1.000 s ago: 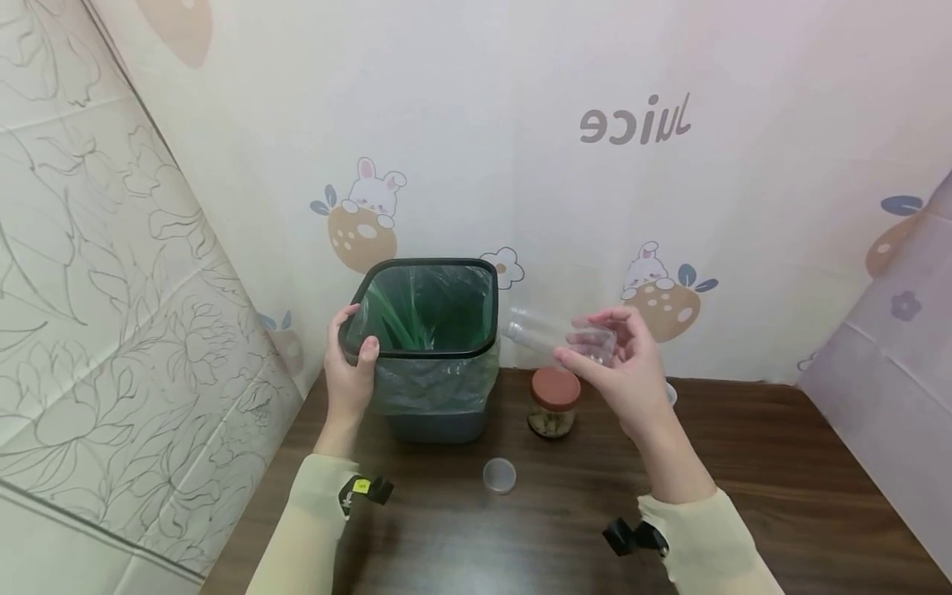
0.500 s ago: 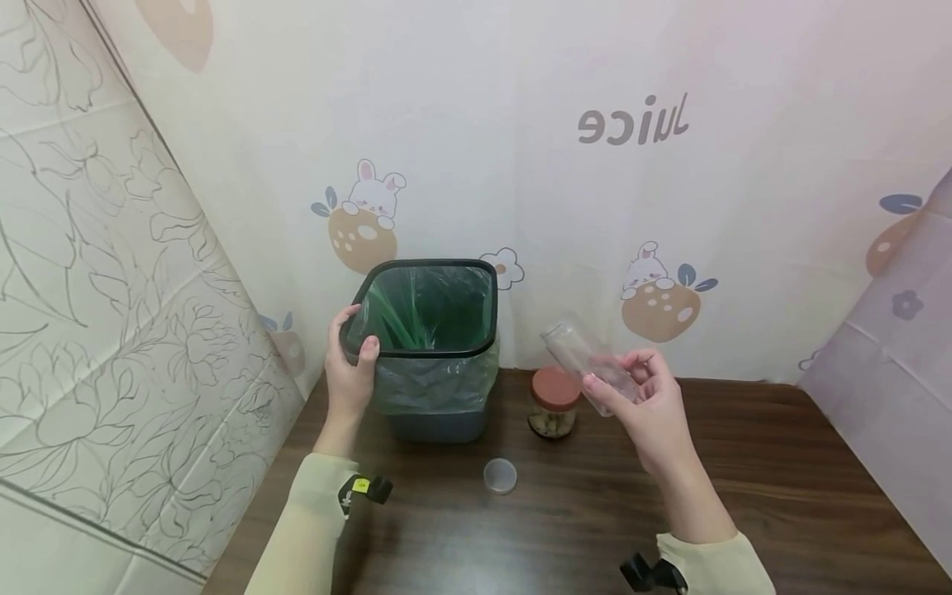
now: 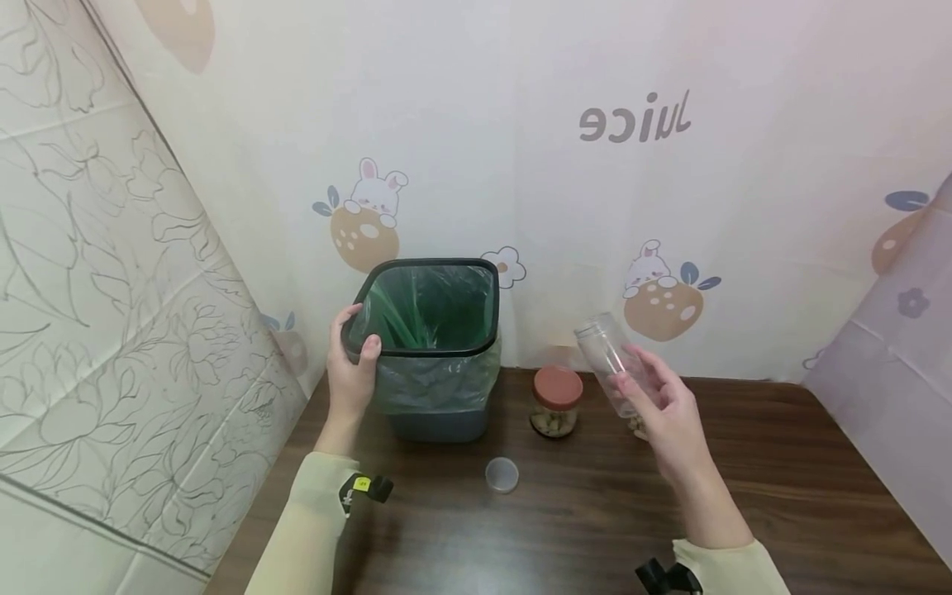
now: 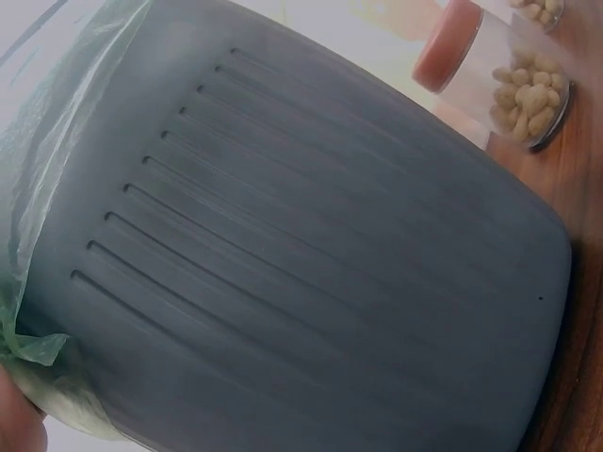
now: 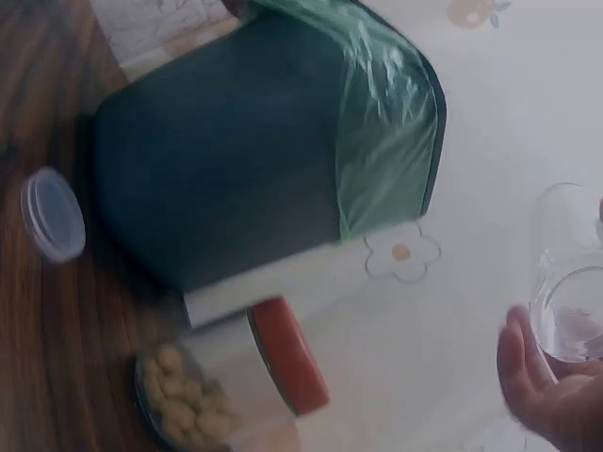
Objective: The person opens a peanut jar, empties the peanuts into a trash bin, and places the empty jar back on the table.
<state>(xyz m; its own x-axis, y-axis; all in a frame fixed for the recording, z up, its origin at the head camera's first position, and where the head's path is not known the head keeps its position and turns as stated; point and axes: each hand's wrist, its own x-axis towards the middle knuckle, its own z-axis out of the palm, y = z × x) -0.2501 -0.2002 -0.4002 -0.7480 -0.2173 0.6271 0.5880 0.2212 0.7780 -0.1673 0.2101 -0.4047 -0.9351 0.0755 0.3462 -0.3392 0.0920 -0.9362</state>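
Observation:
At the left of the head view, my left hand (image 3: 351, 382) grips the rim of a grey trash bin (image 3: 439, 426), thumb outside and fingers over the edge. A translucent green bag (image 3: 439, 387) lines the bin and folds over its black rim. My right hand (image 3: 673, 417) holds a clear plastic bottle (image 3: 601, 351), uncapped, its mouth tilted up and left, apart from the bin. Nothing shows inside the bottle. Its round bottom (image 5: 571, 315) faces the right wrist camera. A clear round lid (image 3: 502, 475) lies on the table in front of the bin.
Right of the bin stands a clear jar (image 3: 554, 420) with a red lid and pale nuts inside. A second container of nuts (image 3: 638, 426) is mostly hidden behind my right hand. The dark wooden table (image 3: 580, 529) meets a patterned wall covering (image 3: 491, 124) at the back.
My right hand has drawn the bottle away from the bin, to the right, and tipped its mouth from sideways to upward. My left hand stays on the rim.

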